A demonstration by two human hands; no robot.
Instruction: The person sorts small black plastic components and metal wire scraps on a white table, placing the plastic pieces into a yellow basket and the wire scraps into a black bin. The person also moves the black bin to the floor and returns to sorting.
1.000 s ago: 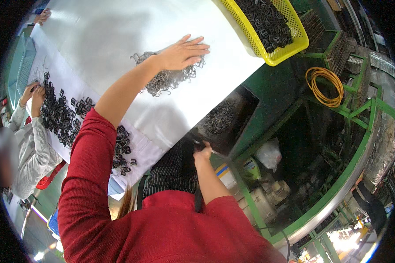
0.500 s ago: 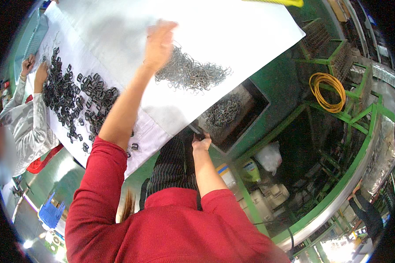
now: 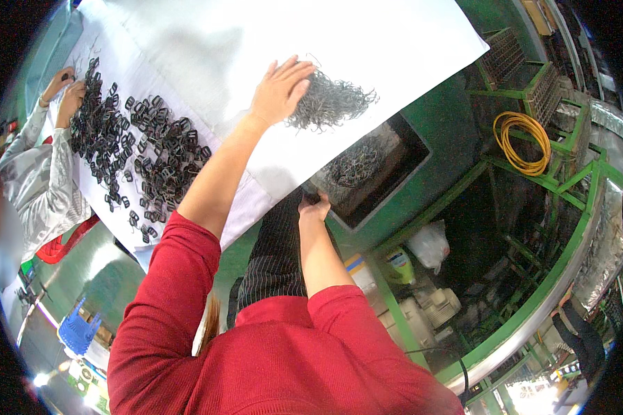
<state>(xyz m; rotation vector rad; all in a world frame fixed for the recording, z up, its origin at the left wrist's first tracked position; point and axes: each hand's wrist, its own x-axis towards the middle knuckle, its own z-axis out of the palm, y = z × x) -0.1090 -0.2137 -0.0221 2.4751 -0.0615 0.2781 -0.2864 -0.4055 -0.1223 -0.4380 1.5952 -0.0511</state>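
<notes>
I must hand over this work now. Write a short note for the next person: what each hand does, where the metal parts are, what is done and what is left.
Left hand: flat and open on the white sheet, at the edge of the small heap of grey wire pieces.
Right hand: low at the table edge, closed on something dark; I cannot tell what.
Dark tray below the edge holds some wire pieces already.
Left: the heap on the sheet.
Black clips lie spread to the left, where another person's hands work.

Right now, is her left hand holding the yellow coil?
No, the left hand lies flat beside the wire pile on the white sheet; the yellow coil hangs apart.
</notes>
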